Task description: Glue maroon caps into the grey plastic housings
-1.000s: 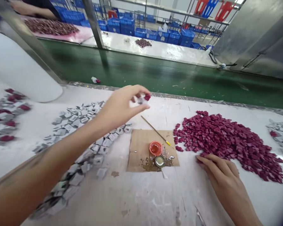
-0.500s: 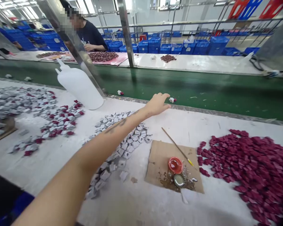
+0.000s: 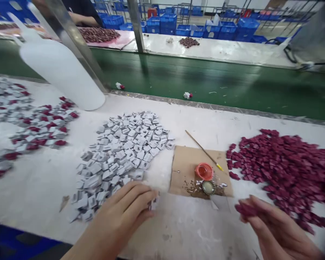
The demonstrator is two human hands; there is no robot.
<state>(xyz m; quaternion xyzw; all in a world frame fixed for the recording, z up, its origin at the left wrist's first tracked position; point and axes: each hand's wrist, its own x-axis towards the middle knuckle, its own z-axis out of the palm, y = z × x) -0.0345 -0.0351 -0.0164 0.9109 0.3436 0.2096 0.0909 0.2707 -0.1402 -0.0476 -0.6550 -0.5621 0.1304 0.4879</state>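
Once back from the green belt [image 3: 151, 77], leaving a two-tone piece [image 3: 187, 95] there, pinches a grey block [image 3: 154, 203] in left hand [image 3: 127, 209] by the grey pile [image 3: 124, 148], a maroon chip [image 3: 244, 209] in right hand [image 3: 283, 229] by the maroon pile [image 3: 281, 162]: seemingly fresh parts.

The grey pieces [image 3: 130, 145] and maroon pieces [image 3: 281, 162] look matt and plastic-like. The cardboard [image 3: 186, 159] is matt, turning glossy toward the near edge of the tabletop [image 3: 192, 227]. The white bottle [image 3: 59, 68] appears smooth plastic.

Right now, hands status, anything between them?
Left hand: grips small grey block. Right hand: pinches small dark-red piece. Between, farther out: open red round pot on flat brown cardboard.
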